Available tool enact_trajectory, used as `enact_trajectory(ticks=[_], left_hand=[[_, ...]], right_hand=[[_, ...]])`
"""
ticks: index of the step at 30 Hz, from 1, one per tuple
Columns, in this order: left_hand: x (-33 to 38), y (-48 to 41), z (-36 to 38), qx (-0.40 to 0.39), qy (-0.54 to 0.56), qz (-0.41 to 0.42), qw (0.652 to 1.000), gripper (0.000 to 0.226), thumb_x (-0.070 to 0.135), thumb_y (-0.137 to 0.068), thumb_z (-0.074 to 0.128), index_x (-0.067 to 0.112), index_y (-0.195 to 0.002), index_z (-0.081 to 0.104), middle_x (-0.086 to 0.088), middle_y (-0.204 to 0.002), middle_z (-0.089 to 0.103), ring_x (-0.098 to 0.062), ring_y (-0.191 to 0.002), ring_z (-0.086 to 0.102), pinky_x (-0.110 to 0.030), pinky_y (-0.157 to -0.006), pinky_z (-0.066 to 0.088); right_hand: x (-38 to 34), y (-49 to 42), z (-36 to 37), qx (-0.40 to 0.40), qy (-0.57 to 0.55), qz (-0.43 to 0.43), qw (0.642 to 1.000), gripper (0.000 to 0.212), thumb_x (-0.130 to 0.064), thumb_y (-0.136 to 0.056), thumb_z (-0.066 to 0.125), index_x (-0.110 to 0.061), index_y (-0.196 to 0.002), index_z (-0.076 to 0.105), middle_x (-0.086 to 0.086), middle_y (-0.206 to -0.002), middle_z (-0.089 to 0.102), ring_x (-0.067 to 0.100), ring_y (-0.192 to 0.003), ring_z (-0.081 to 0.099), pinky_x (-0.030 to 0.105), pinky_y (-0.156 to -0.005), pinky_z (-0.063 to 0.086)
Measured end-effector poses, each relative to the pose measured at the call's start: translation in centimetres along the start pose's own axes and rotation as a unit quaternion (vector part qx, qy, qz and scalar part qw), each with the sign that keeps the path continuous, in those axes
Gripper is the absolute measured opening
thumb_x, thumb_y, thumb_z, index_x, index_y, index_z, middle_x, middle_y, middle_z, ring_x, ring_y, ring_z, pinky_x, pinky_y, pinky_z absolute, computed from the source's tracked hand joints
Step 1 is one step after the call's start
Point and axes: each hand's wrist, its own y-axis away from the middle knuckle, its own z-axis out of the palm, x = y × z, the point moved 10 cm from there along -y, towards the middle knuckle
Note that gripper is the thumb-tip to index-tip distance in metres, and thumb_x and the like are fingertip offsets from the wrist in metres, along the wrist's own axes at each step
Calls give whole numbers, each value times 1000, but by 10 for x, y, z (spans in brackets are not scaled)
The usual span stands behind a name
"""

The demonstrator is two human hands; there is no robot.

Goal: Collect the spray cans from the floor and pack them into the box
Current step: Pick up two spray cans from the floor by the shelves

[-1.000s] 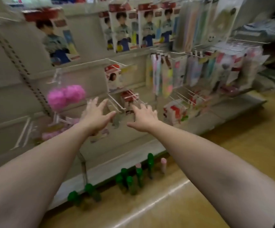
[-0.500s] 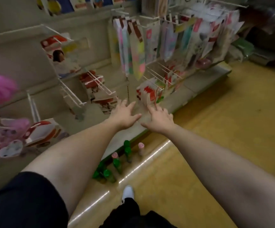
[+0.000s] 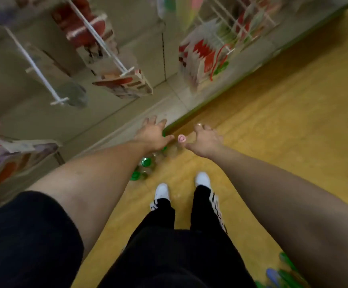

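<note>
Several cans at frame centre, clustered on the floor against the foot of the shelf. Both hands reach down over them and hold nothing.

Picture-left, the left hand: palm down, fingers straight and spread. One green cap shows at its right edge. More cans sit below the wrist, toward lower left.

Picture-right, the right hand: fingers loosely curled, relaxed, gripping nothing. The thumb points left at the pink can, which stands between the two hands, just beside the thumb tip. Whether either hand touches a can: cannot tell, too blurred.

Cans: small upright cylinders with pale bodies and round glossy caps, mostly green, one pink. Seen nearly from above, so the caps read as discs.

Floor: yellow, smooth, slight sheen. Shelf base: pale, flat, green strip along its edge. White wire hooks jut out at upper left, hung with flat red-and-white card packets. Black trousers and white shoes at lower centre.
</note>
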Motion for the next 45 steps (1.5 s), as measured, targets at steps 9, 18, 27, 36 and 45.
enact_trajectory(ticks=[9, 18, 27, 36, 45], left_hand=[[-32, -81, 109, 29, 103, -105, 989, 88, 52, -89, 66, 24, -159, 22, -12, -167, 14, -33, -152, 15, -50, -121, 25], [-96, -152, 285, 115, 275, -276, 914, 108, 43, -72, 87, 15, -157, 26, -14, -158, 34, -33, -144, 33, -47, -116, 34], [-157, -216, 382, 266, 461, -347, 772, 117, 56, -49, 93, 27, -149, 39, 1, -140, 59, -22, -130, 55, -45, -108, 46], [-170, -243, 364, 328, 446, -307, 775, 99, 29, -60, 97, 21, -144, 46, 3, -136, 61, -11, -121, 56, -23, -101, 44], [-165, -248, 354, 308, 415, -309, 798, 67, 21, -64, 93, 18, -122, 59, 5, -109, 64, -10, -98, 58, -19, -81, 43]], right_hand=[[33, -121, 81, -27, 21, -50, 998, 77, -58, -89, 64, -21, -149, 34, 12, -152, 39, 36, -136, 39, 46, -103, 39], [84, -242, 214, 1, -70, -42, 997, 107, -56, -78, 79, -12, -156, 19, 17, -148, 41, 37, -133, 42, 46, -106, 40], [119, -350, 310, 52, -200, -23, 978, 113, -46, -67, 91, -15, -156, 28, 11, -152, 44, 30, -141, 41, 38, -111, 37], [99, -381, 323, 99, -259, -70, 958, 80, -25, -66, 94, -16, -133, 52, 4, -119, 66, 26, -109, 63, 22, -82, 41], [114, -381, 307, 135, -260, -53, 955, 60, -22, -75, 84, -14, -127, 54, 8, -103, 69, 29, -94, 64, 33, -75, 50]])
